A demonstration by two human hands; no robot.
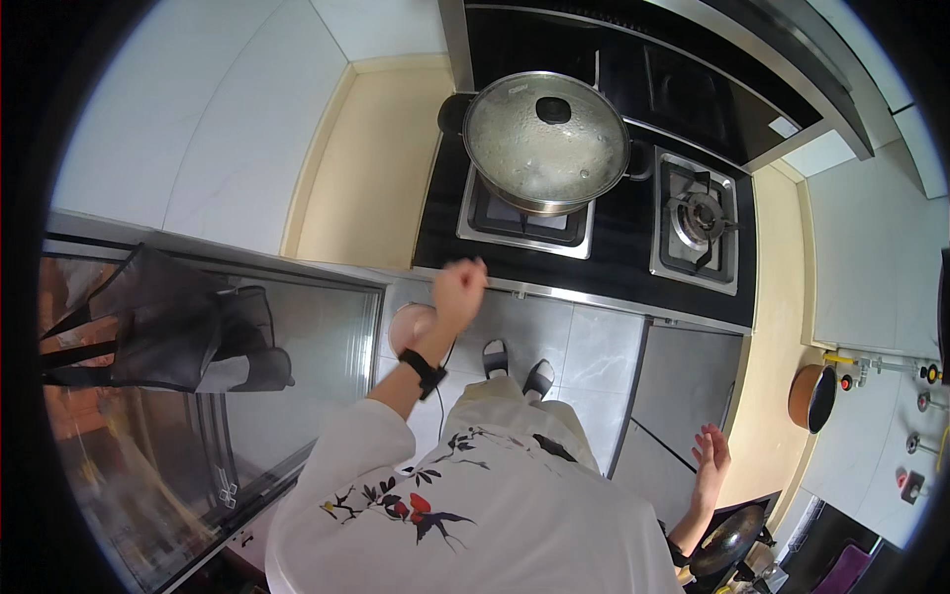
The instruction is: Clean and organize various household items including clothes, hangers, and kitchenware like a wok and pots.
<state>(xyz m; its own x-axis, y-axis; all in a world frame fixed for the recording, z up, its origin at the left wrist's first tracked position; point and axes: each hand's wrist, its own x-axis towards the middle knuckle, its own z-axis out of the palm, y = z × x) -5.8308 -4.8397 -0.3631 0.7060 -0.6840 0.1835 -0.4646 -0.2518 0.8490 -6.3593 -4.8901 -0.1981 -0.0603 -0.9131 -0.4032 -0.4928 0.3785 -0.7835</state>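
My left hand [459,289] is just in front of the black gas hob's [623,275] metal edge. It is slightly blurred, its fingers curled with nothing visible in them. Farther back, a wide steel pot [531,202] sits on the left burner. Its glass lid [519,152] has a black knob and is covered in droplets and steam, so the contents are hidden. At the lower right, my right hand [712,449] is raised beside the beige countertop [768,438], empty, with its fingers apart.
The right burner [701,215] bears no pot. An orange-brown saucepan [803,397] stands near the right wall, by pipes and valves. Behind my right hand is a dark wok [731,542]. A pink bucket-like container [408,327] is on the floor; a dark apron [171,319] hangs left.
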